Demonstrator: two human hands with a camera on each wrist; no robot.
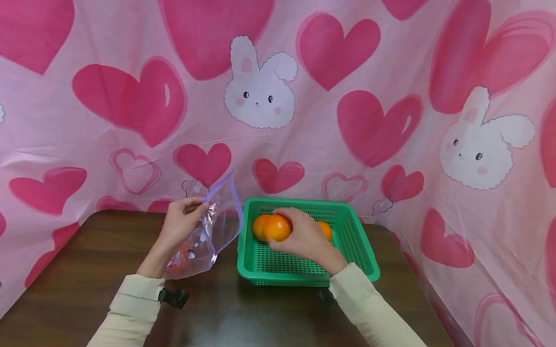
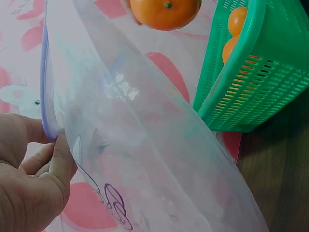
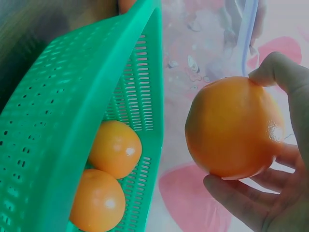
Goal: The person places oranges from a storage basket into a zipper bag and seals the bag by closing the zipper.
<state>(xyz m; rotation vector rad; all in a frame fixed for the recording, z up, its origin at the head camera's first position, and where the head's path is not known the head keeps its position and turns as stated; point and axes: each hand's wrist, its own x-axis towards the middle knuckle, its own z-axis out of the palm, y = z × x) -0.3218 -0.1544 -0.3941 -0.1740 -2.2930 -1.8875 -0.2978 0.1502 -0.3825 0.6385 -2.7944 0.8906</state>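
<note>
My left hand pinches the purple zip edge of a clear plastic zip bag, whose mouth stands parted beside the basket. In the left wrist view the thumb and fingers grip that purple edge. An orange-red shape shows low in the bag; what it is I cannot tell. With thumb and fingers, my right hand holds an orange, raised over the green basket's left part in the head view. Two more oranges lie inside the green plastic basket.
A dark brown wooden table bears the basket and the bag. Pink cloth with hearts and rabbits hangs behind the table and along its right side. A black strap piece sits at the left wrist.
</note>
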